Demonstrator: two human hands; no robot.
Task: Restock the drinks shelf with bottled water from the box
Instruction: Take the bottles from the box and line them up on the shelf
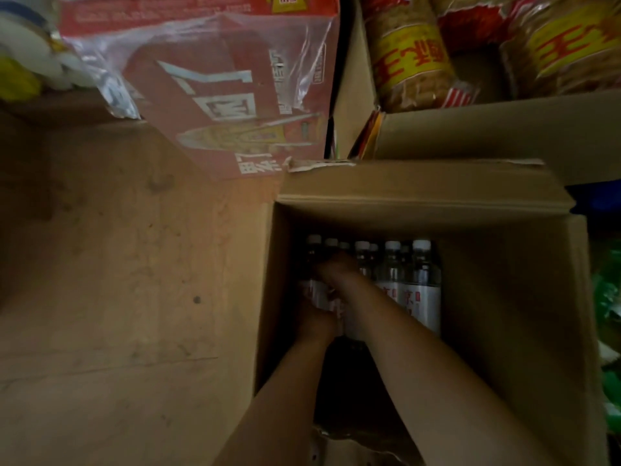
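Bottles point(425, 284) (red-lettered labels), boxed — hands point(336, 267) among them

Tan floor point(117, 280) — open cardboard box point(504, 297), red carton point(228, 105)

Bottles point(416, 284) upright in box point(504, 297), both hands among them.

- An open cardboard box point(504, 297) stands on a brownish floor point(117, 280), its far flap folded outward.
- Water bottles point(421, 284) with white caps and white labels with red print stand upright along its far-left side.
- Both bare forearms reach down into the box.
- The left hand point(314, 317) and right hand point(339, 274) meet among the leftmost bottles; the dim light hides their exact grip.
- A red carton in clear plastic point(228, 95) lies beyond the box.
- Another cardboard box point(504, 136) behind it holds wrapped snack packs point(410, 62).
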